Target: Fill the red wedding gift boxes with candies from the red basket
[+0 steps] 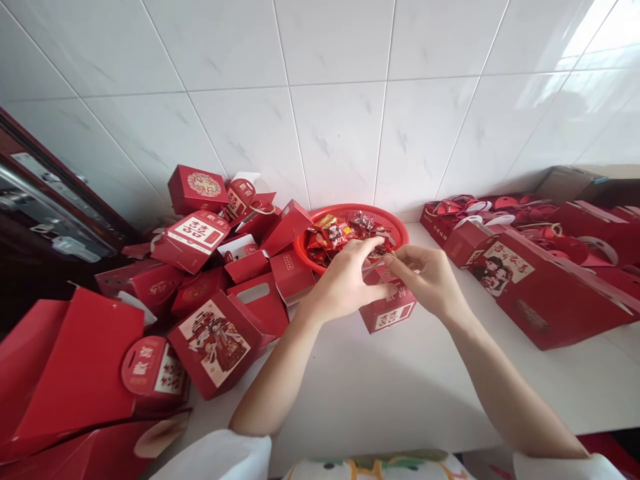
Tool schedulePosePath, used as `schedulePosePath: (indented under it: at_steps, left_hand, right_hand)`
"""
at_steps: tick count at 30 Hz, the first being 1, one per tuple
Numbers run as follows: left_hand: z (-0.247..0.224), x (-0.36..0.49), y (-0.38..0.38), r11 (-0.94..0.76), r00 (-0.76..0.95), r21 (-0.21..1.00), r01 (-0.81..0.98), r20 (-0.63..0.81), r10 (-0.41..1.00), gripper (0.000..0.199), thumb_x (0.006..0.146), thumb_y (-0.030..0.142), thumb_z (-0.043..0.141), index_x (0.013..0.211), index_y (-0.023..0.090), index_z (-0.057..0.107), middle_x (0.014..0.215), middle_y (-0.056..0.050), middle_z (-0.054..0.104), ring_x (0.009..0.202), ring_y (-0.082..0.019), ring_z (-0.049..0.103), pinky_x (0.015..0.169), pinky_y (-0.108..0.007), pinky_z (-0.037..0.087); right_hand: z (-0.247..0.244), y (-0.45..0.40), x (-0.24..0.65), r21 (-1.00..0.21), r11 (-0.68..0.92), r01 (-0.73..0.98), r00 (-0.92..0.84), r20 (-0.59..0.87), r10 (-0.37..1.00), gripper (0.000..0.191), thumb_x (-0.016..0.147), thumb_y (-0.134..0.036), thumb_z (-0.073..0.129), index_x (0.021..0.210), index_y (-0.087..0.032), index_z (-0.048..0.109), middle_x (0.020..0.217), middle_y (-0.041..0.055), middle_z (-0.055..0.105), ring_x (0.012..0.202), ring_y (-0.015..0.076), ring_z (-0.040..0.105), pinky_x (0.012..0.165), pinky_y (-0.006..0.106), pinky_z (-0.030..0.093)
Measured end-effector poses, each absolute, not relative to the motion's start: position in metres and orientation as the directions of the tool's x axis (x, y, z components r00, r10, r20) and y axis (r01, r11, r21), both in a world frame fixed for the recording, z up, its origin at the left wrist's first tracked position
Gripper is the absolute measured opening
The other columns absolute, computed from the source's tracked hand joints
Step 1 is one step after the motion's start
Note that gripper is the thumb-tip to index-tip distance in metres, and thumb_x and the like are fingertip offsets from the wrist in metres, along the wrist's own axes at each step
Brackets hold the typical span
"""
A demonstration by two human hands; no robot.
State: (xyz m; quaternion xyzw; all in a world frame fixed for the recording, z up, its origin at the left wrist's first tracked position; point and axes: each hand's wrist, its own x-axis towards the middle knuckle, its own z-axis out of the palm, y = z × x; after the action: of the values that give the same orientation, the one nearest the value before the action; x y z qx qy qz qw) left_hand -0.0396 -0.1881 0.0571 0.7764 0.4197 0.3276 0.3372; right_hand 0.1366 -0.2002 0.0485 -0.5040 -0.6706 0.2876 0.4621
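Note:
A small red candy box (pixel 387 315) with a white double-happiness panel stands upright on the white counter. My left hand (pixel 350 277) reaches over its top from the left, the thumb across the upper front and the fingers bent above it. At the box's top, my right hand (pixel 425 277) has thumb and fingertips pinched together. What lies between those fingertips is too small to make out. Just behind the hands sits a red plastic basket (pixel 397 227) of wrapped candies (pixel 335 235), partly hidden by my left hand.
Many red boxes (pixel 220 340) lie piled in a loose heap on the left, some with open flaps. On the right stand a large red box (pixel 540 300) and rows of small closed boxes (pixel 470 241). A tiled wall (pixel 340 133) closes off the back.

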Motion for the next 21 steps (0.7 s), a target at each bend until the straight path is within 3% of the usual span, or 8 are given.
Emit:
schedulePosePath:
  at_steps: [5,7,10,13,15,17,19,21]
  left_hand:
    - [0.050,-0.032,-0.183,-0.505,0.498,0.658,0.559,0.220,0.839,0.016,0.085,0.032,0.069,0.092,0.019,0.067,0.099,-0.007,0.067,0.106,-0.027,0.061,0.090,-0.037,0.050]
    - [0.046,-0.027,-0.182,-0.547,0.541,0.607,0.576,0.218,0.812,0.015,0.087,0.026,0.063,0.074,0.019,0.060,0.087,-0.006,0.064,0.097,-0.025,0.060,0.086,-0.035,0.049]
    - [0.040,-0.018,-0.184,-0.560,0.554,0.543,0.626,0.196,0.809,0.019,0.086,0.019,0.059,0.068,0.020,0.052,0.083,-0.006,0.060,0.091,-0.024,0.058,0.079,-0.034,0.048]
    - [0.038,-0.009,-0.186,-0.569,0.581,0.543,0.617,0.173,0.795,0.013,0.088,0.019,0.057,0.075,0.020,0.056,0.084,-0.006,0.061,0.091,-0.024,0.059,0.077,-0.034,0.047]
    - [0.039,-0.006,-0.187,-0.581,0.624,0.600,0.550,0.168,0.763,0.012,0.092,0.030,0.060,0.087,0.019,0.062,0.092,-0.006,0.064,0.099,-0.026,0.060,0.083,-0.035,0.048]
    - [0.040,-0.003,-0.187,-0.585,0.678,0.678,0.445,0.171,0.715,0.033,0.089,0.046,0.068,0.111,0.022,0.065,0.112,-0.008,0.067,0.114,-0.029,0.059,0.095,-0.039,0.048]
    - [0.039,0.001,-0.185,-0.578,0.735,0.746,0.331,0.180,0.654,0.066,0.080,0.054,0.076,0.137,0.026,0.055,0.137,-0.009,0.060,0.130,-0.032,0.052,0.107,-0.044,0.043]
    - [0.032,0.006,-0.182,-0.541,0.778,0.807,0.236,0.177,0.603,0.085,0.079,0.053,0.078,0.151,0.028,0.042,0.150,-0.011,0.052,0.136,-0.031,0.049,0.111,-0.046,0.041]
  right_hand:
    - [0.051,-0.203,0.138,-0.850,0.353,0.390,-0.026,0.373,0.927,0.032,0.087,-0.043,0.063,0.067,-0.017,0.062,0.062,0.0014,0.059,0.058,0.0124,0.047,0.056,0.027,0.036]
    - [0.049,-0.204,0.138,-0.856,0.347,0.384,-0.032,0.363,0.931,0.033,0.088,-0.043,0.062,0.068,-0.017,0.063,0.065,0.0019,0.061,0.059,0.0126,0.048,0.057,0.027,0.037]
    - [0.044,-0.206,0.140,-0.872,0.330,0.362,-0.038,0.340,0.940,0.033,0.089,-0.045,0.061,0.071,-0.018,0.062,0.069,0.0032,0.065,0.064,0.0152,0.055,0.060,0.028,0.041]
    - [0.040,-0.211,0.147,-0.906,0.302,0.296,-0.016,0.312,0.950,0.035,0.089,-0.050,0.062,0.072,-0.020,0.060,0.072,0.0048,0.067,0.068,0.0181,0.061,0.062,0.029,0.047]
    - [0.041,-0.217,0.157,-0.926,0.295,0.234,0.020,0.308,0.951,0.036,0.089,-0.053,0.063,0.074,-0.021,0.059,0.075,0.0058,0.069,0.072,0.0199,0.065,0.066,0.031,0.051]
    - [0.045,-0.227,0.170,-0.927,0.313,0.206,0.104,0.338,0.935,0.035,0.089,-0.053,0.065,0.075,-0.022,0.060,0.077,0.0056,0.070,0.073,0.0205,0.066,0.070,0.033,0.054]
    - [0.052,-0.239,0.186,-0.913,0.351,0.207,0.229,0.394,0.890,0.030,0.088,-0.050,0.069,0.077,-0.022,0.064,0.075,0.0050,0.070,0.071,0.0198,0.065,0.069,0.033,0.054]
    - [0.062,-0.255,0.204,-0.889,0.410,0.203,0.368,0.457,0.810,0.024,0.085,-0.043,0.074,0.078,-0.021,0.069,0.073,0.0054,0.069,0.065,0.0186,0.063,0.063,0.032,0.051]
